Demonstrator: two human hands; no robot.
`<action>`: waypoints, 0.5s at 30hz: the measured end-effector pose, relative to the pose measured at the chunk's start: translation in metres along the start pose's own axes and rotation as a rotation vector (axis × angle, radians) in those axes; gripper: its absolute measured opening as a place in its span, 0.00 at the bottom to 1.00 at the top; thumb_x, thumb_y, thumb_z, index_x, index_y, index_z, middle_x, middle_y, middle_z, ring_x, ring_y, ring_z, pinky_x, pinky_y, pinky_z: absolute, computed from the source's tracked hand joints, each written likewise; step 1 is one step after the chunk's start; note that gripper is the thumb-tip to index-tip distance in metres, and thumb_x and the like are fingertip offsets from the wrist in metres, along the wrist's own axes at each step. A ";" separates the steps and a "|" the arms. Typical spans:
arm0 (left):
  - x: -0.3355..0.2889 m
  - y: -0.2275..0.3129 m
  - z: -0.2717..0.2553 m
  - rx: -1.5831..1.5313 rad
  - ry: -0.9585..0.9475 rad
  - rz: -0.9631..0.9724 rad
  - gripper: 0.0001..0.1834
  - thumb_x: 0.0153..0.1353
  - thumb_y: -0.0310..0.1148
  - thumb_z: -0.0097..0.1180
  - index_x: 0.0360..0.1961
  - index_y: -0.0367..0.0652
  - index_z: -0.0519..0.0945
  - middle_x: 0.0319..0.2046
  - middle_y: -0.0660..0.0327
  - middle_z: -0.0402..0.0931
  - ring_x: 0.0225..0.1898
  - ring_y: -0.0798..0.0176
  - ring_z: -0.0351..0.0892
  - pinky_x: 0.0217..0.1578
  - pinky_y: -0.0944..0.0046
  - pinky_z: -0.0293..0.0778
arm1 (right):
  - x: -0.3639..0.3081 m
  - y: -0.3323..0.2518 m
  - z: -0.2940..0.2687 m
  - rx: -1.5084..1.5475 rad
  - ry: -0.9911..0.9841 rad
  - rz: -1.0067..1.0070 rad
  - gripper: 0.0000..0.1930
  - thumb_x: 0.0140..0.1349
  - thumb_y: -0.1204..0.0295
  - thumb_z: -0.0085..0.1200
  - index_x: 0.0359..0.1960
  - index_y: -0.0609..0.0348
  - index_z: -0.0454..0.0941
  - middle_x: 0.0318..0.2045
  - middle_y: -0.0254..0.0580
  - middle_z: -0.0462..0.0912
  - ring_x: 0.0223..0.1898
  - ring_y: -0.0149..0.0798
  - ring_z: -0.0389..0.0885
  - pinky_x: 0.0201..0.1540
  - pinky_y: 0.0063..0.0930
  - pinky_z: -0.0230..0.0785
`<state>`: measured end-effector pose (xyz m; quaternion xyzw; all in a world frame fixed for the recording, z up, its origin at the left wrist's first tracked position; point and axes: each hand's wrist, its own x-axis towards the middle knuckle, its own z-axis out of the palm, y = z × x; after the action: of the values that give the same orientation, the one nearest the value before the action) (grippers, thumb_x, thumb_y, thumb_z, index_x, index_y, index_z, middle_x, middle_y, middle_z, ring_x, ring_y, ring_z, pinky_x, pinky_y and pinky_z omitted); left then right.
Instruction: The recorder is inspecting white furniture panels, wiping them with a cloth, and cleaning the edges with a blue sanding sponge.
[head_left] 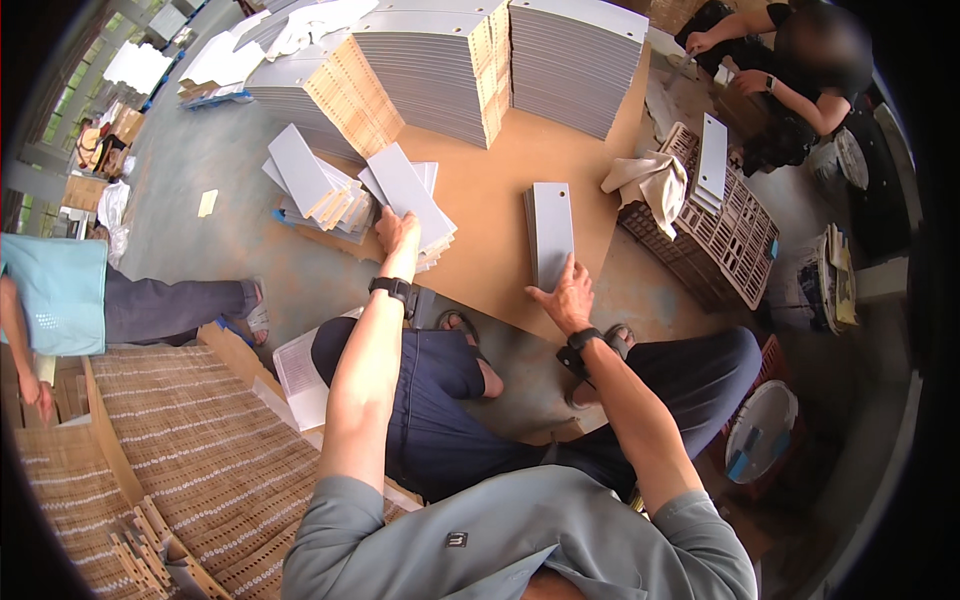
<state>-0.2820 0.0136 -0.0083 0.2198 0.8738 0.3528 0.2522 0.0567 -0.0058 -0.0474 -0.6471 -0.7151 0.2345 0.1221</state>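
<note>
- The person sat on the floor before a flat brown board (500, 190) that served as a low desk, both forearms stretched forward over it.
- The left hand (397, 232) lay on a loose heap of flat grey rectangular cardboard sheets with tan backs (405, 190) at the near left edge of the board. Its grip rested on the top sheet with the fingers folded over the edge; whether they pinched one sheet or merely pressed on it could not be told.
- The right hand (567, 297) touched the near end of a small neat stack of grey rectangular sheets with a punched hole (551, 230), lying on the board right of centre. The fingers were spread flat against the stack's lower edge, not closed around it.
- These sheets looked light, thin and fairly stiff, with smooth faces likely to slide over one another; a hold at a short edge, thumb on top and fingers beneath, seemed the surest.
- Tall piles of grey sheets (500, 60) stood at the far side.
- A pinkish plastic crate (735, 240) with a beige cloth (650, 180) stood to the right, beside another seated person.
</note>
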 end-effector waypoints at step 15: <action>-0.203 0.043 0.165 -0.344 -0.805 -0.055 0.47 0.66 0.52 0.57 0.72 0.31 0.51 0.65 0.42 0.66 0.66 0.50 0.66 0.61 0.53 0.68 | -0.032 0.054 -0.051 0.390 -0.131 0.090 0.60 0.45 0.56 0.68 0.71 0.76 0.42 0.57 0.79 0.63 0.58 0.69 0.69 0.63 0.46 0.66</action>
<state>-0.0174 0.0106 -0.0217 0.2713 0.6402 0.3725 0.6147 0.1316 -0.0251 -0.0264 -0.6260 -0.6329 0.4152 0.1875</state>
